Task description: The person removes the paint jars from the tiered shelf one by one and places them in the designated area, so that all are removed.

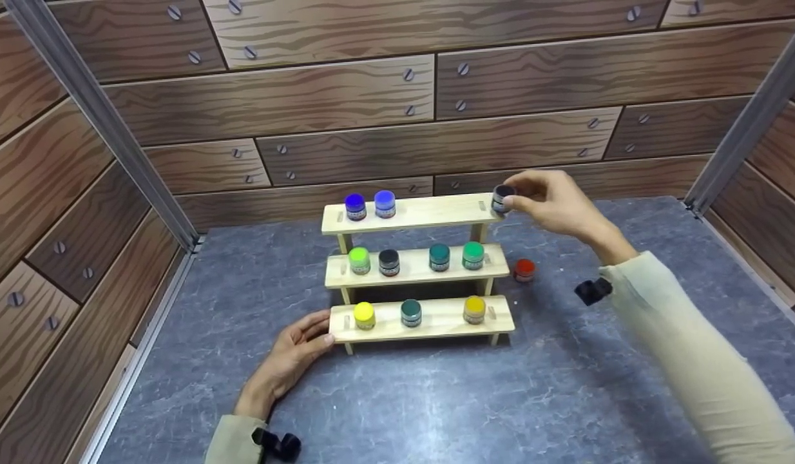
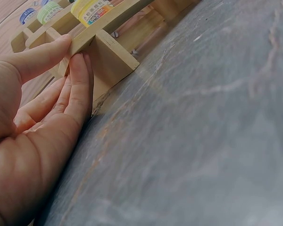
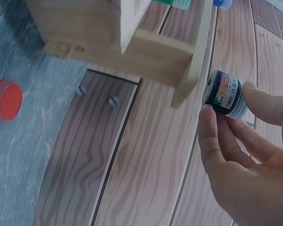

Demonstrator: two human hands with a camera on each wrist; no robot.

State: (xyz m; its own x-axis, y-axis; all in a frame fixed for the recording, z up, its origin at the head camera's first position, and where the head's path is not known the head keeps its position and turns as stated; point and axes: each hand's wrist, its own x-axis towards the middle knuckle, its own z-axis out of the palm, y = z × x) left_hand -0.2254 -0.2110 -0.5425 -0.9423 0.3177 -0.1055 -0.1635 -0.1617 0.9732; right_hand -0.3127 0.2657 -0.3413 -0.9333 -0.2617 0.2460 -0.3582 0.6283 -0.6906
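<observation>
My right hand [image 1: 558, 205] pinches a small dark paint jar [image 3: 222, 95] between thumb and fingers. In the head view it is at the right end of the top tier; the right wrist view shows it tilted, with a gap to the shelf's edge. A three-tier wooden display rack [image 1: 430, 211] stands on the grey surface. At its front left corner my left hand [image 1: 287, 353] grips the end of the lowest tier, thumb at the upper edge and fingers below. A yellow paint jar [image 1: 364, 316] sits close to that thumb.
Two blue jars [image 1: 370, 205] stand on the top tier's left. Several green and dark jars [image 1: 439, 258] line the middle tier. A dark green jar [image 1: 411, 313] and an orange-yellow jar [image 1: 474, 310] share the lowest tier. On the surface right of the rack is a red jar [image 1: 524, 270].
</observation>
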